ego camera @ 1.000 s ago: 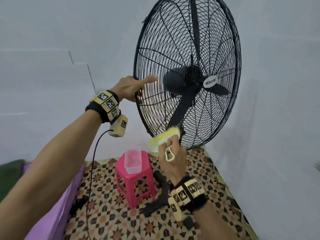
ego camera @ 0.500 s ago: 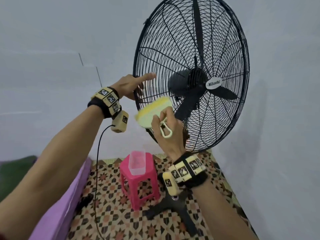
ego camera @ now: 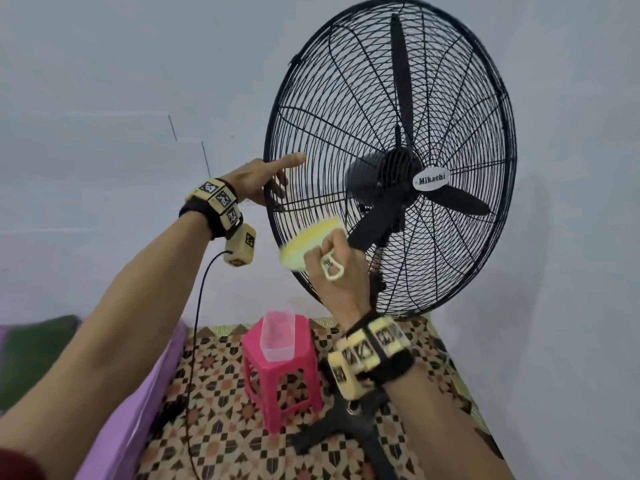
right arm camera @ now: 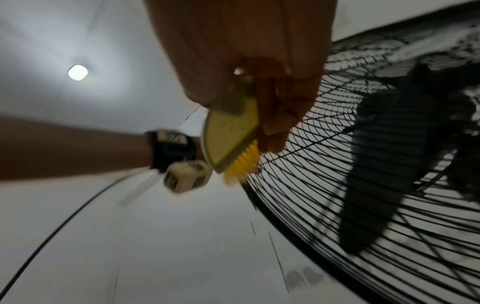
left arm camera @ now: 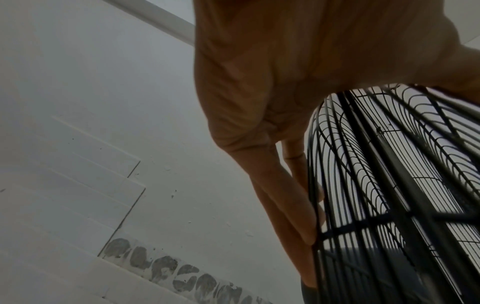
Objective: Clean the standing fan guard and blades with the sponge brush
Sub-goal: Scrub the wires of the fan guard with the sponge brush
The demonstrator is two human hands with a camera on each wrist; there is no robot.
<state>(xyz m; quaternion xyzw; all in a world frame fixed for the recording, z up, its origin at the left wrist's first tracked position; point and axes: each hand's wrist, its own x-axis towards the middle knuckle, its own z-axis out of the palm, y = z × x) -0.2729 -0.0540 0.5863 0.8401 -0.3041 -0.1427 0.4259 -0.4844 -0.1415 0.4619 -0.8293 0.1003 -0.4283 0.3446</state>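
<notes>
Head view: my right hand (ego camera: 337,271), gripping the sponge brush (ego camera: 308,244), has risen to the guard (ego camera: 346,109); left hand (ego camera: 263,180) open, steadying its rim.

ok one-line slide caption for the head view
Left hand steadies the fan guard while the right hand brings the sponge brush to it.

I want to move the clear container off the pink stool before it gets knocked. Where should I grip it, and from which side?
Grip the clear container by its two long side walls just below the open rim, coming from above. It stands upright on the pink stool with its top unobstructed, and it looks narrow enough for one hand to span.
</notes>
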